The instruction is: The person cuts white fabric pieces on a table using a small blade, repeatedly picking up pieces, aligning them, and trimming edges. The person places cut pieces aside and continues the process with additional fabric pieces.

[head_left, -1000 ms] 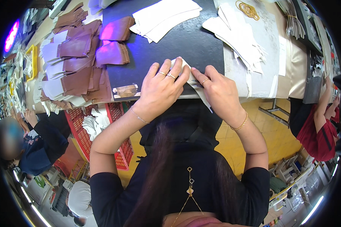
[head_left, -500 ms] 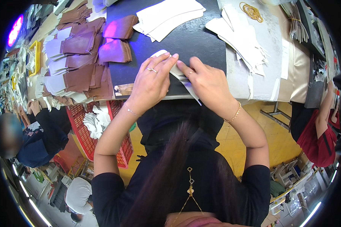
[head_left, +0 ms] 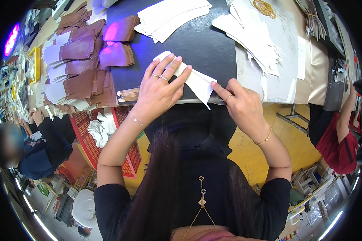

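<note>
A white flat cut piece (head_left: 200, 85) with a zigzag-notched right end lies on the black mat (head_left: 149, 78) near the table's front edge. Across its left part rests my left hand (head_left: 159, 84), palm down with fingers stretched out and slightly spread. At the upper right corner of the same piece, my right hand (head_left: 242, 102) is closed, with one fingertip on the edge and the other fingers curled. Beyond my hands lies a fanned stack of white pieces (head_left: 173, 18). To the right is another pile of white pieces (head_left: 253, 38).
Bundles of brown pieces (head_left: 82, 46) fill the left side, with two smaller brown stacks (head_left: 117, 54) beside them. Rubber bands (head_left: 264, 9) lie at the far right. A red crate (head_left: 84, 138) stands below the table's left. Other people sit at both sides.
My right hand has moved right, from close to my left hand to the piece's right corner. The white piece now shows more fully, and my left fingers have spread over it.
</note>
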{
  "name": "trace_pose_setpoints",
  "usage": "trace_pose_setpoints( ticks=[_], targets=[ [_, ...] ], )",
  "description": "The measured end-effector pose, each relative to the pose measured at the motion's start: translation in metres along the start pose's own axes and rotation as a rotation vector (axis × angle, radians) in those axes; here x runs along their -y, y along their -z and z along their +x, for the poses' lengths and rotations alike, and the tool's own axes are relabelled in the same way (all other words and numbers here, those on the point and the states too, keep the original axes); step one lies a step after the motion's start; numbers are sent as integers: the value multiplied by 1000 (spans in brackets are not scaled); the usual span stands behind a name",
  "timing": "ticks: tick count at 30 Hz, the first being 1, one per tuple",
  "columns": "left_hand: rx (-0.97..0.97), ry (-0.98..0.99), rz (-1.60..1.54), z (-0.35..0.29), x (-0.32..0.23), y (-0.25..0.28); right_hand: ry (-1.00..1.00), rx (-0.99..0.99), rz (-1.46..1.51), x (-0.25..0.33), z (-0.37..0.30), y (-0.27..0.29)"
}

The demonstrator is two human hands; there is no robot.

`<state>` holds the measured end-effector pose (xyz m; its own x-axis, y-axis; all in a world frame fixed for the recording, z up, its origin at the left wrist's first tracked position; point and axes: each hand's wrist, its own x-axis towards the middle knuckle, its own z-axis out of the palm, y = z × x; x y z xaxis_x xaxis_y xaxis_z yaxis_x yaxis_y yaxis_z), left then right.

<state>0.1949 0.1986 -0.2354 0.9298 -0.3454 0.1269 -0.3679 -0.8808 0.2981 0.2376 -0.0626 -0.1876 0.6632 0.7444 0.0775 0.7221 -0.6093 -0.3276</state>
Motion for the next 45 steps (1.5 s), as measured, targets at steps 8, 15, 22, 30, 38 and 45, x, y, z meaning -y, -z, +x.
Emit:
trace_pose_setpoints(
  ticks=[8,15,22,30,38,45],
  targets=[
    [29,-18,28,0,-8,2,23,-8,-53,-8,1,-1],
    [29,-11,10,1,-17,1,21,12,-71,-11,3,-1],
    [38,15,9,11,-12,11,-34,5,-88,-7,1,8],
    [-41,-45,-155,24,-2,25,-464,-61,123,20,-17,11],
    [-75,-42,-218,20,-3,29,-574,-127,207,40,-14,0],
    [-66,-33,-220,15,-5,33,-594,-188,307,48,-17,8]
  ],
)
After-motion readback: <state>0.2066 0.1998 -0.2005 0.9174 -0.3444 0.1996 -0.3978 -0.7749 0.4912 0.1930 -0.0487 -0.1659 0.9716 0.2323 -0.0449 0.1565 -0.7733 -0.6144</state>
